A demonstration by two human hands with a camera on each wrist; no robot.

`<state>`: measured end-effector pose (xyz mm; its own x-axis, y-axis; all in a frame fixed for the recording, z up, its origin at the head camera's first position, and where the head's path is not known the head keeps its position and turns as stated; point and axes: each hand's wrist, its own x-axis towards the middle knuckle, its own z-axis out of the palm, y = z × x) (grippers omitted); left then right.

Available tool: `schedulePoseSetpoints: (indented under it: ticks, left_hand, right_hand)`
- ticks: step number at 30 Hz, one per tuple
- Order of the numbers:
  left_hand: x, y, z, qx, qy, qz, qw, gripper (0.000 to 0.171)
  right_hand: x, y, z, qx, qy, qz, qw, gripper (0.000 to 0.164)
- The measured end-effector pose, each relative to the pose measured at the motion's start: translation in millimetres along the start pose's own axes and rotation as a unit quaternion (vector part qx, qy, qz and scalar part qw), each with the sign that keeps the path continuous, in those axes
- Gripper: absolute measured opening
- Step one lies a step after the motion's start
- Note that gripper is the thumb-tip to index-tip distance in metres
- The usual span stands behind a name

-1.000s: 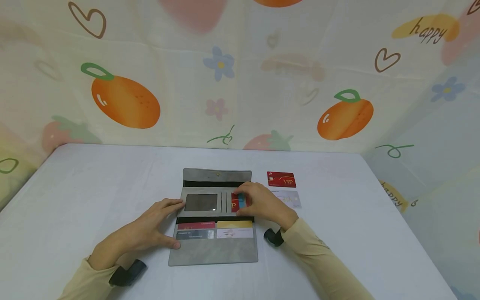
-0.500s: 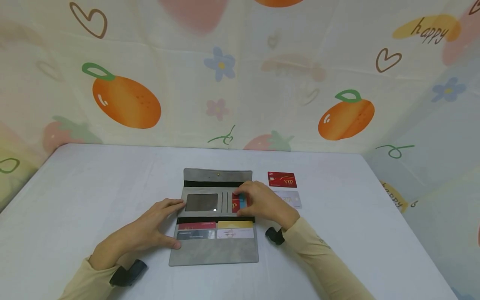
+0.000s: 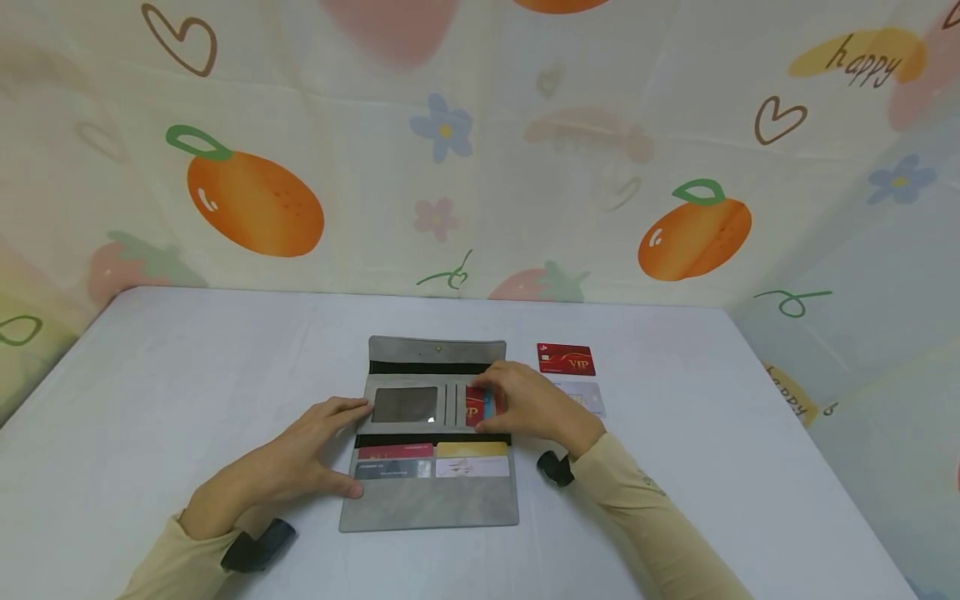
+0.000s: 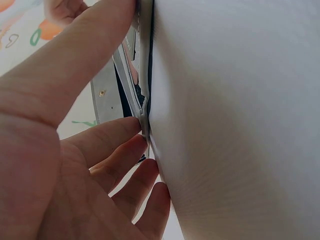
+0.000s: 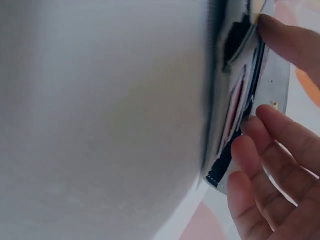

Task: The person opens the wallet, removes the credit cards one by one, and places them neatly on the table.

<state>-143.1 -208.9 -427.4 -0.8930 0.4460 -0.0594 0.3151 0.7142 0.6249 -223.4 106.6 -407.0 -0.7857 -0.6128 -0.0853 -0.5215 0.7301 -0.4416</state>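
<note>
A grey wallet (image 3: 427, 508) lies unfolded on the white table. My left hand (image 3: 292, 454) rests at its left edge, thumb low and fingertips higher up, fairly straight. My right hand (image 3: 536, 408) reaches over the wallet's right middle panel. Its thumb and fingers pinch a red and blue card (image 3: 474, 407) by its upper and lower sides, partly hidden under the hand. In the right wrist view, the thumb (image 5: 285, 37) and fingers (image 5: 280, 155) lie along the wallet's side (image 5: 215, 150). The lower panel holds a crimson card (image 3: 393, 452), a dark card (image 3: 393, 469), a yellow card (image 3: 472, 449) and a pale card (image 3: 472, 467).
Right of the wallet, a red VIP card (image 3: 566, 359) lies on the table (image 3: 225, 350). Below it is a silvery card (image 3: 585, 397), partly behind my right hand. The wallet's clear window (image 3: 405, 405) is in the middle panel. A patterned curtain (image 3: 360, 167) hangs behind.
The view has shifted very slightly. My right wrist has drawn a little to the right, while the fingers stay at the card. My left hand keeps its place on the wallet's edge.
</note>
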Motion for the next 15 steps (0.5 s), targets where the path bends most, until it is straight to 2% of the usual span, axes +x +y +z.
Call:
schedulePoseSetpoints:
  ticks: [15]
  left_hand:
    - [0.0,0.1,-0.2,0.003,-0.001,0.0,1.0,0.102]
  right_hand:
    - [-1.5,7.6,-1.0,0.016,-0.012,0.01,1.0,0.054]
